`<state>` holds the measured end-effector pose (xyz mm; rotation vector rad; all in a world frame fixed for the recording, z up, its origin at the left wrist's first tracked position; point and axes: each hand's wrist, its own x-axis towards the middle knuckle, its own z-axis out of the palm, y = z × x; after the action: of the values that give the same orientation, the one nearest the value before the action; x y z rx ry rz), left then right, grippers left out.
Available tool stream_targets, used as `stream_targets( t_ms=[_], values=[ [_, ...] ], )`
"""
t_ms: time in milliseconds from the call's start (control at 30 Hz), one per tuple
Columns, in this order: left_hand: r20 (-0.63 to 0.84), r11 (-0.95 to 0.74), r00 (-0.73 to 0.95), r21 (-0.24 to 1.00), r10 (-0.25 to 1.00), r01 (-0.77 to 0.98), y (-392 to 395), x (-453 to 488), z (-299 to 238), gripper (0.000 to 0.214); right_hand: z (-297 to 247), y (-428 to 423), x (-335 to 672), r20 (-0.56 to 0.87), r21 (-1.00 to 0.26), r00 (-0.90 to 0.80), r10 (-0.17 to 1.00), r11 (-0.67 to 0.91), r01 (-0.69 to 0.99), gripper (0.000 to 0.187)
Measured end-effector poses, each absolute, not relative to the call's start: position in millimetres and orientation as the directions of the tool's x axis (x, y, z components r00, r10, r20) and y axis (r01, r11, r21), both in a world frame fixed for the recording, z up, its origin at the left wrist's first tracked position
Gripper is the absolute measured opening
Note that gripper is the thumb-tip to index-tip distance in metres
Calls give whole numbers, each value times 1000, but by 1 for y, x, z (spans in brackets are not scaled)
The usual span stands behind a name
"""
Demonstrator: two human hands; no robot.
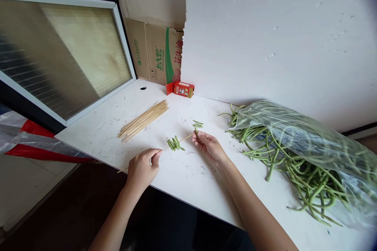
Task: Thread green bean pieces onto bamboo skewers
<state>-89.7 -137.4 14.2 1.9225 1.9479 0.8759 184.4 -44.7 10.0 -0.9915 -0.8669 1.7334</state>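
My left hand [143, 167] is closed round a thin wooden skewer [186, 138] near the table's front edge, and the skewer's back end sticks out behind the fist. Several short green bean pieces [174, 143] are threaded side by side on its middle. At the skewer's far tip, my right hand [208, 146] pinches one more green bean piece [196, 130] between thumb and fingers. Whether the tip has pierced that piece I cannot tell. Just beyond the right hand, a few cut bean pieces [198, 124] lie on the white tabletop [182, 176].
A bundle of wooden skewers [143, 120] lies at the left. Long green beans [306, 180] spill from a clear plastic bag [309, 137] on the right. A small red box [183, 89] and a cardboard carton [154, 53] stand at the back, beside a framed glass panel [67, 55].
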Motion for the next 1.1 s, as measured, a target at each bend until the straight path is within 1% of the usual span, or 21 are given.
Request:
stream_targets(
  t_ms=[133, 300, 733, 1100],
  values=[
    [233, -85, -64, 578, 970, 812, -137, -89, 13, 26, 6, -45, 184, -254, -861, -257, 932, -339, -379, 39],
    [225, -74, -66, 561, 972, 824, -138, -88, 14, 26, 9, -48, 181, -254, -858, -288, 923, -353, -374, 37],
    [202, -44, -81, 550, 976, 834, -138, -90, 15, 27, 8, -50, 182, -257, -855, -302, 918, -361, -372, 33],
    [187, -39, -72, 530, 980, 847, -138, -91, 19, 27, 10, -50, 180, -261, -840, -322, 910, -378, -388, 32]
  ],
)
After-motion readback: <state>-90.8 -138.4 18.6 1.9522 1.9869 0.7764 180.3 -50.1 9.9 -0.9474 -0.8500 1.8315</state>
